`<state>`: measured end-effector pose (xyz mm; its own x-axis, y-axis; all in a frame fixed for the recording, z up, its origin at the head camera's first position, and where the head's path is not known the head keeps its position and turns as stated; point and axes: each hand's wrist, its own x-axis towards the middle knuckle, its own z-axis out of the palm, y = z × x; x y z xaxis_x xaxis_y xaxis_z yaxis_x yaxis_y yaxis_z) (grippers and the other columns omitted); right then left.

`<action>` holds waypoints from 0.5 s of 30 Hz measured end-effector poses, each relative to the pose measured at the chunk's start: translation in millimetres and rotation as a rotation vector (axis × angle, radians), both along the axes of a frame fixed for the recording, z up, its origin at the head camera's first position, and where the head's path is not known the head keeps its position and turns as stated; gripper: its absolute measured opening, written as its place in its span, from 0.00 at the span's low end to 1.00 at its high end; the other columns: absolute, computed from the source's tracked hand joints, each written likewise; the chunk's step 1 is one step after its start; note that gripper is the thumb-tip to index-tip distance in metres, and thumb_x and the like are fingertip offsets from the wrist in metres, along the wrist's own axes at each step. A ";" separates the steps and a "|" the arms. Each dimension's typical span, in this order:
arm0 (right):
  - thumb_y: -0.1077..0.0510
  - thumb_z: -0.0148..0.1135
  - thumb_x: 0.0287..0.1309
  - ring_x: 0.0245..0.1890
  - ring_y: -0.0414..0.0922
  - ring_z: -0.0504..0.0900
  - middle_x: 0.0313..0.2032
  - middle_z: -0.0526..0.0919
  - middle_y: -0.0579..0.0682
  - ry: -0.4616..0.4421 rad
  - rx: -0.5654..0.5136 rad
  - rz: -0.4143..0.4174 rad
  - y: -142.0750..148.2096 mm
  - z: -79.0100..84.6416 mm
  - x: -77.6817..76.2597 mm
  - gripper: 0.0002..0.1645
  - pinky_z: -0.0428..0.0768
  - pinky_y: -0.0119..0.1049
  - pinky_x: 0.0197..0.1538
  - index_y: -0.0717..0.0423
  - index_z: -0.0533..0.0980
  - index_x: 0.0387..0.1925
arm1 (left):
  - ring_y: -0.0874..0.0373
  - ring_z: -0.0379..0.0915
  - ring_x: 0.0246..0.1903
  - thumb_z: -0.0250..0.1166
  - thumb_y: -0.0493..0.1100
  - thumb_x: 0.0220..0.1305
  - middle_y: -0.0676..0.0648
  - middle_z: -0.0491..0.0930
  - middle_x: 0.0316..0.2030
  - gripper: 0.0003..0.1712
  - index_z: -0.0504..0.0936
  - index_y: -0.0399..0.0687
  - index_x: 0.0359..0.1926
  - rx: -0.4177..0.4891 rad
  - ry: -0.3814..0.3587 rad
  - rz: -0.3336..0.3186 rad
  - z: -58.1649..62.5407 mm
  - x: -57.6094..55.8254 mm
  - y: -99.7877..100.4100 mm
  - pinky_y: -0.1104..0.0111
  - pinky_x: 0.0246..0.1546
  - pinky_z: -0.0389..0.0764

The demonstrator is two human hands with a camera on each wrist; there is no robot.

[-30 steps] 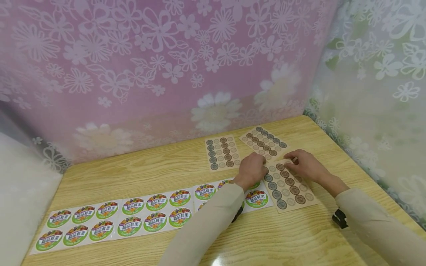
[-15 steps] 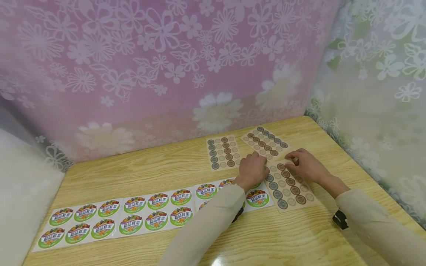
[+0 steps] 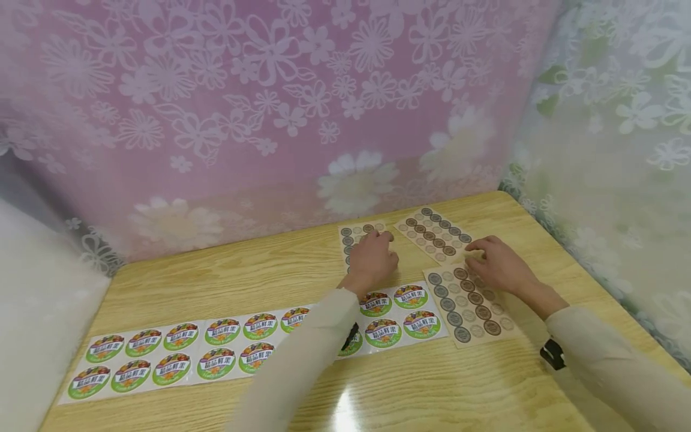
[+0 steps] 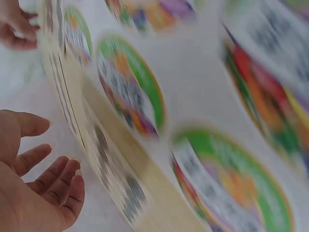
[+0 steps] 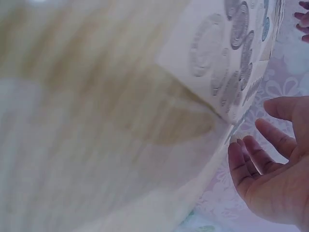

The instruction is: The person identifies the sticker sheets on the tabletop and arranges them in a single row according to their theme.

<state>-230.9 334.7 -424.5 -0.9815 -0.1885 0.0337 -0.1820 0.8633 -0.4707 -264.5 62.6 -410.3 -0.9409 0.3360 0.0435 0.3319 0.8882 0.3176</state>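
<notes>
My left hand (image 3: 372, 261) hangs over the left kraft sticker sheet (image 3: 348, 243), hiding much of its lower part. Its fingers are loosely bent and hold nothing in the left wrist view. At the upper right of the nearest kraft sticker sheet (image 3: 468, 314) is my right hand (image 3: 499, 269), with relaxed, parted fingers (image 5: 275, 137) and nothing between them in the right wrist view. Rows of grey, brown and pale round stickers cover these sheets. A third kraft sheet (image 3: 432, 234) lies tilted behind, close to the right fingertips.
A long white strip of fruit stickers (image 3: 218, 363) runs across the wooden table (image 3: 243, 270), partly under the left forearm. Its right end meets the nearest kraft sheet. A pink floral curtain (image 3: 259, 150) hangs behind the table, a pale floral one (image 3: 599, 162) at the right.
My left hand has left the upper left corner of the nearest kraft sheet and moved left and back, over the left sheet. The right hand stays near the same corner, its fingers more parted.
</notes>
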 end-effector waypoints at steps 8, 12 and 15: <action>0.52 0.52 0.69 0.50 0.62 0.74 0.59 0.68 0.68 -0.050 -0.052 0.029 -20.3 10.2 -16.4 0.25 0.74 0.56 0.48 0.67 0.70 0.59 | 0.48 0.70 0.53 0.56 0.47 0.69 0.43 0.68 0.59 0.24 0.70 0.49 0.64 0.160 -0.064 0.166 0.7 -20.0 -55.2 0.56 0.39 0.77; 0.50 0.50 0.70 0.52 0.62 0.74 0.60 0.68 0.67 -0.073 -0.102 0.040 -35.2 13.5 -25.4 0.28 0.74 0.56 0.49 0.68 0.68 0.61 | 0.46 0.69 0.56 0.58 0.45 0.67 0.41 0.68 0.61 0.27 0.69 0.43 0.65 0.255 -0.085 0.211 -0.5 -27.6 -76.1 0.55 0.48 0.75; 0.51 0.50 0.71 0.52 0.61 0.74 0.59 0.70 0.67 -0.081 -0.136 0.057 -46.2 13.1 -32.4 0.28 0.75 0.55 0.49 0.68 0.67 0.62 | 0.47 0.69 0.56 0.59 0.43 0.66 0.40 0.70 0.59 0.29 0.68 0.40 0.66 0.343 -0.115 0.223 -3.8 -32.0 -88.5 0.56 0.53 0.72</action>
